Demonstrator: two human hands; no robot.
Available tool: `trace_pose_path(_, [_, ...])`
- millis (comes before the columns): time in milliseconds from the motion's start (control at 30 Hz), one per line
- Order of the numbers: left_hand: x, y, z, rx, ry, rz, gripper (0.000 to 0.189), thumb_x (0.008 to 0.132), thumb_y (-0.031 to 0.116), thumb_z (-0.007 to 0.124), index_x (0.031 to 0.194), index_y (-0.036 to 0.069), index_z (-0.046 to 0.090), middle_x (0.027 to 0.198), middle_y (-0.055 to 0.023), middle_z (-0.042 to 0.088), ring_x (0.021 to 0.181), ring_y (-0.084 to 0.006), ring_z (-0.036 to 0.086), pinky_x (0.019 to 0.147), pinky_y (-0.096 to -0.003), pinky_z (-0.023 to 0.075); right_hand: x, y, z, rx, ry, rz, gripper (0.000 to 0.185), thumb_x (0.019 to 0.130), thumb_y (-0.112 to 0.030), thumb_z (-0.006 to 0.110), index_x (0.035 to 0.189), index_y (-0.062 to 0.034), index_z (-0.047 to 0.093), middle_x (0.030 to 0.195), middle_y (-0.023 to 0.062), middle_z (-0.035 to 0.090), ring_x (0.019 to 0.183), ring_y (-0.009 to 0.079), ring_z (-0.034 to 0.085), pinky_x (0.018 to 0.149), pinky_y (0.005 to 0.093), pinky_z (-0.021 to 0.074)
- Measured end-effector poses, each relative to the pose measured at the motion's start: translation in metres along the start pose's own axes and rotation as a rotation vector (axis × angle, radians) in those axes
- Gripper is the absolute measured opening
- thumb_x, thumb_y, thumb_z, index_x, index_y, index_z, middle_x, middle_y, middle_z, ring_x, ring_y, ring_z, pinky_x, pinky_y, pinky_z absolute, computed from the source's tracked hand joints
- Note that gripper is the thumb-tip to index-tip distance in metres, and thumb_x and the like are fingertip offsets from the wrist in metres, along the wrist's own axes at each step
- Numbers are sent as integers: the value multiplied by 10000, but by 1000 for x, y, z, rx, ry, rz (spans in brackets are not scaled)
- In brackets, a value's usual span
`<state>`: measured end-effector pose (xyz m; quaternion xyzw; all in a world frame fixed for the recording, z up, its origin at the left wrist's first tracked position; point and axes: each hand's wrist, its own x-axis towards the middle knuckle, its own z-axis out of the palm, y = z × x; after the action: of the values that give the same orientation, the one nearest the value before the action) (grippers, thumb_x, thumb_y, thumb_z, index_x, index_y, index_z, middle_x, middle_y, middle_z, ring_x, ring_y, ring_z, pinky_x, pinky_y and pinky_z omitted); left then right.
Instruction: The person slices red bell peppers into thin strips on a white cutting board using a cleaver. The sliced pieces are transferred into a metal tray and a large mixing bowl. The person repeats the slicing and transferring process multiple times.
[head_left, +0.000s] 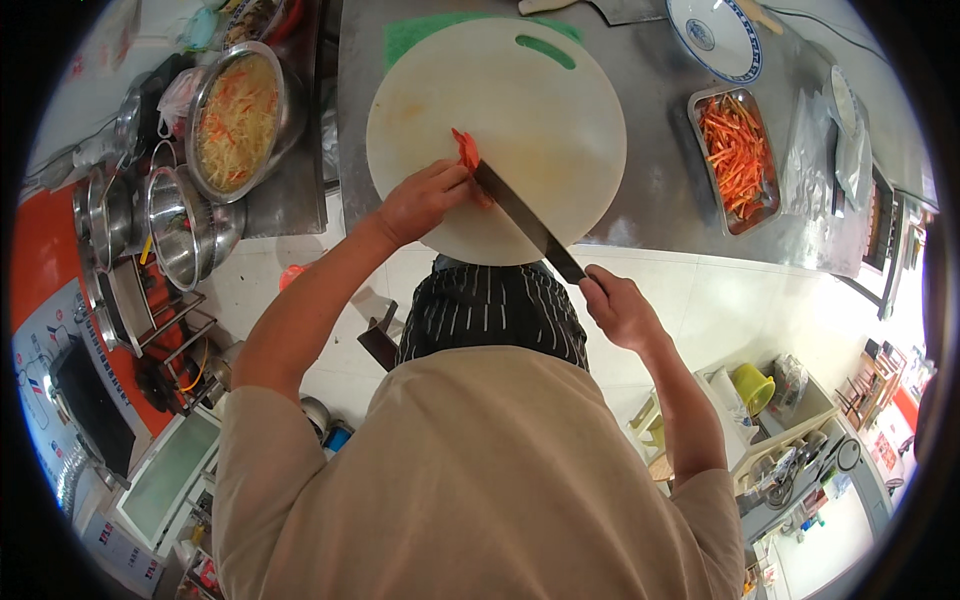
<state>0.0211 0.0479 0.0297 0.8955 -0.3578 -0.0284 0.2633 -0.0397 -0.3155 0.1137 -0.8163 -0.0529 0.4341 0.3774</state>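
Note:
My right hand (621, 309) grips the handle of a long kitchen knife (529, 223), its blade slanting up and left over a round white cutting board (577, 142). Pressed down on the board, my left hand (424, 199) has its fingertips on a red piece of vegetable (466, 148), perhaps carrot or pepper. The blade's far end lies right beside that piece and the left fingers. Part of the red piece is hidden under the fingers. A green cloth (424, 36) shows beneath the board's far edge.
Right on the metal table (652, 150) stands a steel tray (726, 217) of red-orange strips. Behind it are a blue-rimmed bowl (712, 37) and a cleaver (630, 9). At left, a steel bowl (279, 142) holds pale and orange shreds (238, 124), beside a steel colander (176, 225).

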Motion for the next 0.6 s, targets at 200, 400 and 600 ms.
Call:
trace_pose_path(200, [-7, 17, 11, 1, 164, -70, 228, 839, 25, 636, 1053, 58, 705, 1118, -82, 647, 1101, -298, 651, 944, -391, 558, 6, 13, -1, 596, -202, 258, 322, 1116, -328, 417, 958, -76, 542, 623, -32, 406, 508, 79, 354, 453, 292, 331])
trace_pose_path(400, [-15, 24, 21, -67, 224, -134, 222, 831, 25, 674, 1047, 50, 720, 1145, -101, 656, 1110, -322, 659, 945, -407, 562, 4, 16, 6, 652, -225, 247, 361, 1131, -389, 387, 1030, -80, 542, 625, -34, 409, 495, 82, 350, 441, 276, 330])
trace_pose_path(600, [-22, 23, 25, -88, 257, -136, 224, 827, -1, 686, 1046, 33, 723, 1163, -117, 661, 1112, -327, 662, 947, -404, 559, -5, 26, 8, 773, -238, 319, 408, 1129, -441, 394, 952, -86, 492, 645, -19, 422, 507, 89, 348, 452, 280, 317])
